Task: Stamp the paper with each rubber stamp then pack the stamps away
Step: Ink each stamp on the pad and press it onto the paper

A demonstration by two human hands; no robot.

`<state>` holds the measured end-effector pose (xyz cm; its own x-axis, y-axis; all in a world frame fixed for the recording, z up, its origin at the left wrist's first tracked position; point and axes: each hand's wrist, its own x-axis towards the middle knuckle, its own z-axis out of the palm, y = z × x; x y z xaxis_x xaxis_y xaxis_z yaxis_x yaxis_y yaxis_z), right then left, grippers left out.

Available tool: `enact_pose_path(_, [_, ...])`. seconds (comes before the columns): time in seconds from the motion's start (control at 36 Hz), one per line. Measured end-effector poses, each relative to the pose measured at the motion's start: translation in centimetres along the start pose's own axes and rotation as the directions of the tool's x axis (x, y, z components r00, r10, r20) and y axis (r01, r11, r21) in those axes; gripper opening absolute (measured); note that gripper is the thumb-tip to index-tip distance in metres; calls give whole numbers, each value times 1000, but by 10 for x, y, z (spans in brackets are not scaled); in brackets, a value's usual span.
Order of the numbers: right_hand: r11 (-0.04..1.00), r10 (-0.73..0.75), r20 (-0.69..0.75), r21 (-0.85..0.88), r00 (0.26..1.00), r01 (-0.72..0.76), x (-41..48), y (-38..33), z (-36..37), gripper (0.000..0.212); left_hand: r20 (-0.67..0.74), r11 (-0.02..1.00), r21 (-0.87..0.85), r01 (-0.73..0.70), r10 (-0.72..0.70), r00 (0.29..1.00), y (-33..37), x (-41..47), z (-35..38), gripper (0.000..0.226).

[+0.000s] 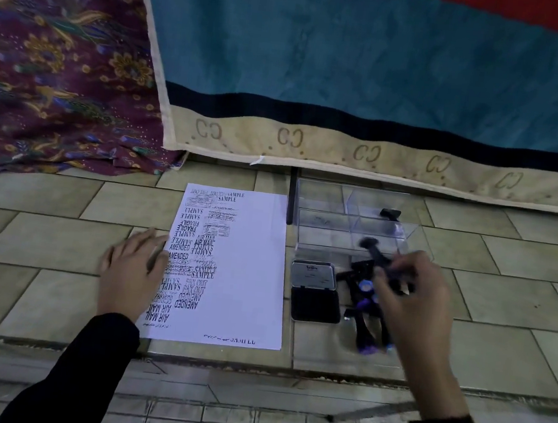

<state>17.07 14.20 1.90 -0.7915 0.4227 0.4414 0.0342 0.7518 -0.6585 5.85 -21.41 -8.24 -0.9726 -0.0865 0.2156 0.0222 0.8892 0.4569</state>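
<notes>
A white paper (pixel 250 270) lies on the tiled surface, its left half covered in black stamp prints. My left hand (pixel 134 265) rests flat on the paper's left edge, fingers straight. My right hand (pixel 412 301) grips a black rubber stamp (pixel 374 254) by its handle, tilted, just above a pile of several black stamps (pixel 363 309) with purple bases. An open ink pad (pixel 314 292) lies between paper and pile. A clear plastic box (pixel 356 219) stands behind, with one black stamp (pixel 390 213) in it.
A teal cloth with a beige border (pixel 353 81) hangs at the back, with a purple patterned fabric (pixel 62 68) to its left. The tiled ledge ends in a front edge (pixel 220 365) near me. A thin metal rod (pixel 373 410) lies below it at right.
</notes>
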Motion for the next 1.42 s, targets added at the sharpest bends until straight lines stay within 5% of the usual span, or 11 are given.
enact_pose_path(0.11, [984,100,-81,-139,992,-111,-6,33,-27,22,-4,1000,-7,-3,3,1000,1,0,0,30])
enact_pose_path(0.33, [881,371,77,-343,925,-325,-29,61,-34,20,-6,1000,-14,-9,9,1000,1,0,-1,31])
enact_pose_path(0.69, [836,435,177,-443,883,-323,-32,65,-23,28,17,1000,-10,18,-18,1000,6,-2,-6,30])
enact_pose_path(1.11, [777,577,370,-524,728,-349,-14,55,-37,34,13,1000,-5,16,-16,1000,9,-3,-7,30])
enact_pose_path(1.42, [940,244,142,-277,959,-198,83,43,1,18,29,1000,-3,13,-13,999,7,-1,-7,46])
